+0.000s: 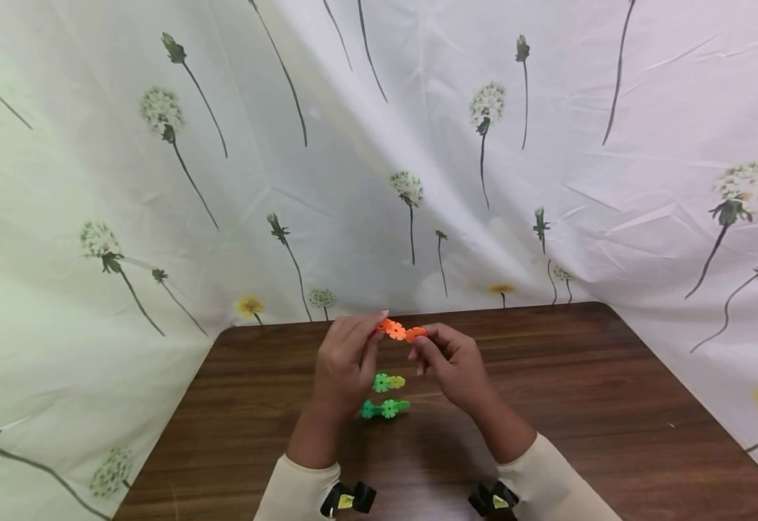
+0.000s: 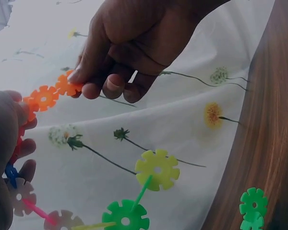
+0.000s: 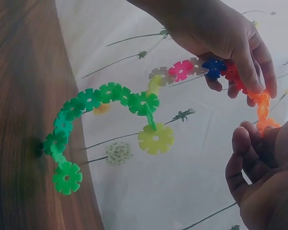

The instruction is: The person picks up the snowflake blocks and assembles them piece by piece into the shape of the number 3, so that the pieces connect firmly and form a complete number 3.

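Note:
A long chain of slotted, flower-shaped plastic discs (image 3: 89, 100) hangs from my hands. My left hand (image 1: 346, 362) grips it near its orange and red end, with a blue disc (image 3: 214, 69) just below those fingers. Between the hands runs a short stretch of orange discs (image 1: 396, 331). My right hand (image 1: 453, 365) pinches the end orange disc (image 2: 67, 84) between thumb and fingers. Lower down come grey, pink, yellow and green pieces. A yellow disc (image 3: 156, 139) sticks out sideways from the green part. In the head view, green discs (image 1: 381, 383) show between the wrists.
A dark wood-grain table (image 1: 567, 405) lies under both arms. Behind it and along its sides hangs a white cloth (image 1: 352, 181) printed with dandelions. Black straps with yellow labels (image 1: 346, 501) sit on the sleeves.

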{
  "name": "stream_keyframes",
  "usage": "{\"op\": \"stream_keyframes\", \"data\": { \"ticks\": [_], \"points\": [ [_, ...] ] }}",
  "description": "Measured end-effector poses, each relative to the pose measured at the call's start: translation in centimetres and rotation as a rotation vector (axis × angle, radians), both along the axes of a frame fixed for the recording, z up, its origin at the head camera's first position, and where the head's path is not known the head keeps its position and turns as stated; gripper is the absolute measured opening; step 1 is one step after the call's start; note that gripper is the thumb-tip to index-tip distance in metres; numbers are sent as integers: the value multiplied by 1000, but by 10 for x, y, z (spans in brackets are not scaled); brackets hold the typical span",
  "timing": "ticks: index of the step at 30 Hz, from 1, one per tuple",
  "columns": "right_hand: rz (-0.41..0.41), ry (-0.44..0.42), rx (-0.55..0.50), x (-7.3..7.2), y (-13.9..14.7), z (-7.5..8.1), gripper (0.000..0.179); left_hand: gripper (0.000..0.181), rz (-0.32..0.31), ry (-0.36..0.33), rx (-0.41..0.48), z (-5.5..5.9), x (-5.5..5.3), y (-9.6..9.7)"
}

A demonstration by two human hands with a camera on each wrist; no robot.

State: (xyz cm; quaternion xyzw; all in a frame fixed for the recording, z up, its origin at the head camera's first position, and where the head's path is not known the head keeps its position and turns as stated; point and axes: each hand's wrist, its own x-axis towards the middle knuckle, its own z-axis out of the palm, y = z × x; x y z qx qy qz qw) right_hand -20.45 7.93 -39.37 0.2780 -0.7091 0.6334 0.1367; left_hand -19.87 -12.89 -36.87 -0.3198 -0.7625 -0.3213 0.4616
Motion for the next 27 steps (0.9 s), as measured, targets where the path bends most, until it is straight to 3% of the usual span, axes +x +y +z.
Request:
{"op": "stream_keyframes", "data": {
  "ticks": [27],
  "points": [
    [12,7,-17,3,-5,1,15,37,2,-22,10,-3,-2,7]
  ]
}}
